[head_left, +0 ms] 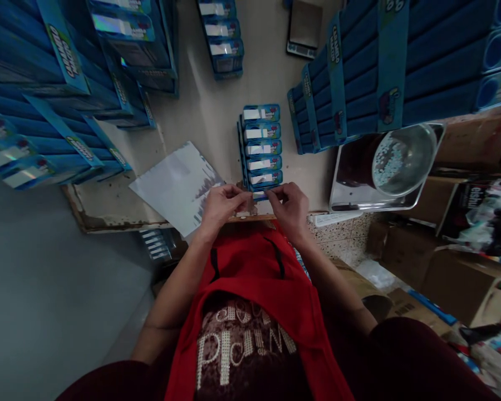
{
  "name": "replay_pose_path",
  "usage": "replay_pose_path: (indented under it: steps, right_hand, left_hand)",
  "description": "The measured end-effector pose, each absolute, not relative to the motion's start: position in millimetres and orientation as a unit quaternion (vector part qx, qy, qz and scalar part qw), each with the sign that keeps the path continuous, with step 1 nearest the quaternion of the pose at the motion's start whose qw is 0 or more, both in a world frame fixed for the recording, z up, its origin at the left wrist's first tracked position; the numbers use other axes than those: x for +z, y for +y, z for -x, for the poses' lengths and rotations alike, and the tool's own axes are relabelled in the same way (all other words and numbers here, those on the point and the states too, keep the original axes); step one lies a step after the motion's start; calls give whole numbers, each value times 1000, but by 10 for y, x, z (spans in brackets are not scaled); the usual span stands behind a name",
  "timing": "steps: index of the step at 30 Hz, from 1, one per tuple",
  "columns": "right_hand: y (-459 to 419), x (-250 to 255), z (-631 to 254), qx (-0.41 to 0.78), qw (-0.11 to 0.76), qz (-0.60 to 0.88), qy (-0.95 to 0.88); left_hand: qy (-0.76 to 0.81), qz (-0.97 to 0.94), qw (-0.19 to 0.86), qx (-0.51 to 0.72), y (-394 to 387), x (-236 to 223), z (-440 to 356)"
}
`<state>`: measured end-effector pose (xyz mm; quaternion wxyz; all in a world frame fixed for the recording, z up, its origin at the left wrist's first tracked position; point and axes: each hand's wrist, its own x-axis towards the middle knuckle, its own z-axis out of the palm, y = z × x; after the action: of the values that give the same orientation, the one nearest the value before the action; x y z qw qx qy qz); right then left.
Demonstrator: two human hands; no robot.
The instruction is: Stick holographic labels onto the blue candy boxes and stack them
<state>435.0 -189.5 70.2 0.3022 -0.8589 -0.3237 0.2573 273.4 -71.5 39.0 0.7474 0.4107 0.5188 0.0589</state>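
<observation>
Blue packet (262,194) sits at the table's (200,111) near edge, pinched at each end by the left hand (221,205) and right hand (288,205), fingers closed on it. It ends a row of packets (261,146). A white sheet (177,186) lies left, a bowl (403,160) of beads right
</observation>
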Motion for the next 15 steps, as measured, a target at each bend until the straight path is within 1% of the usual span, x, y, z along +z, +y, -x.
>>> replay_pose_path:
  steps: [4,6,9,12,13,15]
  right_hand:
    - [-1913,582,-4482,245,305,892,-225]
    - [-1941,496,-4585,282,332,881,-184]
    - [-1982,349,-4727,398,400,810,-160]
    - [-1971,218,-4798,492,464,720,-158]
    - [-1949,186,-4799,506,482,698,-159]
    - [-1884,154,-4763,522,500,672,-162]
  left_hand:
    - [521,-357,775,30,-765,114,-2800]
    - [542,-345,765,34,-800,-43,-2852]
    - [605,-387,690,90,-836,-228,-2916]
    - [649,-419,609,182,-864,-263,-2962]
    - [641,-423,604,215,-880,-235,-2985]
    - [588,-437,627,264,-929,-129,-3058]
